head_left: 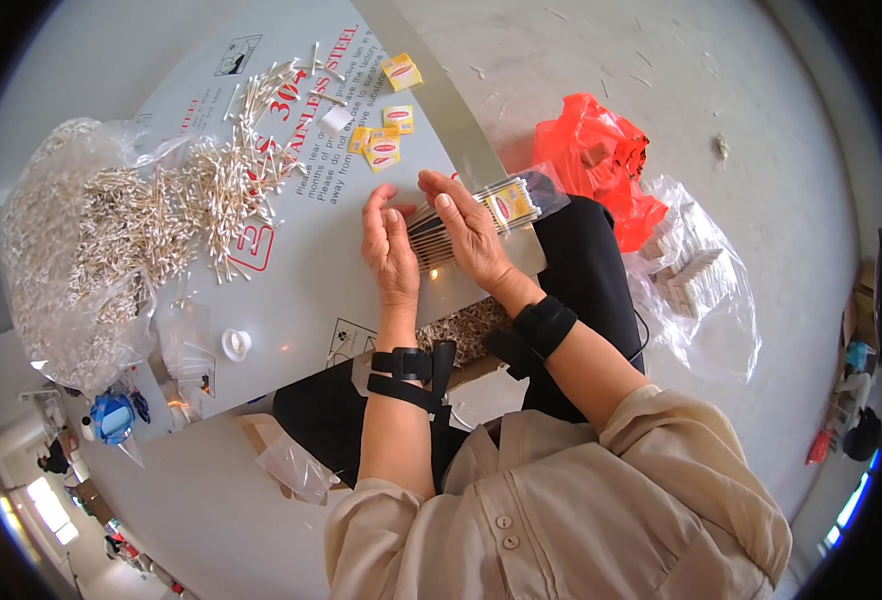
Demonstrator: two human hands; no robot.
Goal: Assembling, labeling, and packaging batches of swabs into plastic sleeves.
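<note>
Across the centre, printed steel-topped worktable [311, 290]. On the table's left, bulging clear plastic bag [31, 230], packed with swabs. Off the table's right edge, lower down, clear floor bag [731, 340] around whitish bundles, and beside it a crumpled red plastic bag [591, 180]. Left of the table's middle, loose heap of cotton swabs [226, 190].

Over the table's right-hand corner, left hand [391, 250] and right hand [476, 240]: left cupped and half open at one end of a clear-sleeved swab packet [511, 205]; right laid across the packet's middle, fingers together, with firmness of hold impossible to tell. Probably very light; stiff along the sticks, yet apt to slip stick past stick; likely slick and easily creased in the thin film, soft and crushable at the cotton tips. Best held broadside around the middle, pressing the sticks together; least securely by the loose film at the right end.

Toward the table's far edge, small yellow label cards [382, 150]. Near the table's left front, white plastic cap [236, 345].
</note>
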